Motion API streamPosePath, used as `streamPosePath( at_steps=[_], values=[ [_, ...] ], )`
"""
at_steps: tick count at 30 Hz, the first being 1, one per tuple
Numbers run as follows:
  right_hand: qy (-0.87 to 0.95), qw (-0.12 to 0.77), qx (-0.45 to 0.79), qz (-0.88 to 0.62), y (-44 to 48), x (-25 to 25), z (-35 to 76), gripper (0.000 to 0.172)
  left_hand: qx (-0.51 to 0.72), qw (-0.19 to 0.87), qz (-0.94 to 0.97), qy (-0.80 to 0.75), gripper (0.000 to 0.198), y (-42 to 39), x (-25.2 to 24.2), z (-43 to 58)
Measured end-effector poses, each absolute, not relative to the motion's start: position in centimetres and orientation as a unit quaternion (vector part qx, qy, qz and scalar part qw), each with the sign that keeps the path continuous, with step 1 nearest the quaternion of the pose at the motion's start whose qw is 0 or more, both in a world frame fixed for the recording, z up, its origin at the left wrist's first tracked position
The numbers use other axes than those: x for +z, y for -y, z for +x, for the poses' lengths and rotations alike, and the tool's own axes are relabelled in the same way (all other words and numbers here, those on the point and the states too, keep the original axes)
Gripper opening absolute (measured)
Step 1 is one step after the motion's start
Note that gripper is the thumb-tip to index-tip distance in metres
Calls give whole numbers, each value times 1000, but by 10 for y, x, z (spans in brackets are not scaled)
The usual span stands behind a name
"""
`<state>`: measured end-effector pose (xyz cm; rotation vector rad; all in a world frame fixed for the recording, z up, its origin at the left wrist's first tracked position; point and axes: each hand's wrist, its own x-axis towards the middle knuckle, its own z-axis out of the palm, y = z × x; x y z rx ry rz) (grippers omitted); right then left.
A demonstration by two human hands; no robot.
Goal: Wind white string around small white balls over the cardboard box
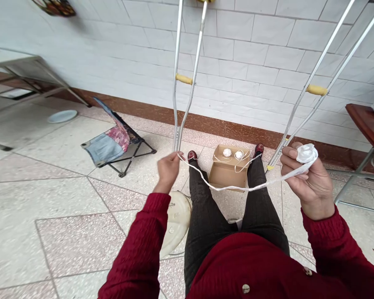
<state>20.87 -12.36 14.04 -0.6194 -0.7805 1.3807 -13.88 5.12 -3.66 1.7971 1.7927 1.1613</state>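
My right hand (313, 185) is closed on a white ribbon rose (306, 153), its rolled petals showing above my fingertips. From the rose a long white ribbon (237, 189) sags across in front of my legs to my left hand (168, 169), whose fingers pinch its thin, twisted end. Below the ribbon, between my feet, an open cardboard box (226, 176) lies on the floor. Its far part holds one white ribbon rose (227, 153) and another white ribbon rose (238, 155), with loose thin strips (241, 167) trailing around them and over the box's right edge.
A crutch (191, 91) and a second crutch (302, 99) lean on the tiled wall. A folding chair (110, 143) stands at left, a round stool (176, 220) beside my left leg. There is a metal table (18, 56) far left, a brown wooden seat (367, 124) far right.
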Motion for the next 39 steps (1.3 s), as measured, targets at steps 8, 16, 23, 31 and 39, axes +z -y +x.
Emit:
streamPosePath(
  at_steps=[8, 16, 23, 31, 39],
  values=[
    [385, 628, 518, -434, 100, 101, 208, 16, 71, 339, 784, -515, 24, -28, -96, -34],
    [464, 571, 420, -532, 65, 24, 196, 19, 377, 596, 661, -257, 45, 22, -1, 36],
    [481, 559, 387, -553, 56, -8, 199, 15, 311, 553, 695, -340, 28, 48, -21, 50],
    [311, 612, 460, -563, 30, -64, 180, 22, 232, 283, 852, -375, 38, 66, -37, 27],
    [316, 520, 642, -466, 82, -57, 161, 31, 198, 471, 761, -400, 43, 66, -109, -4]
  ],
)
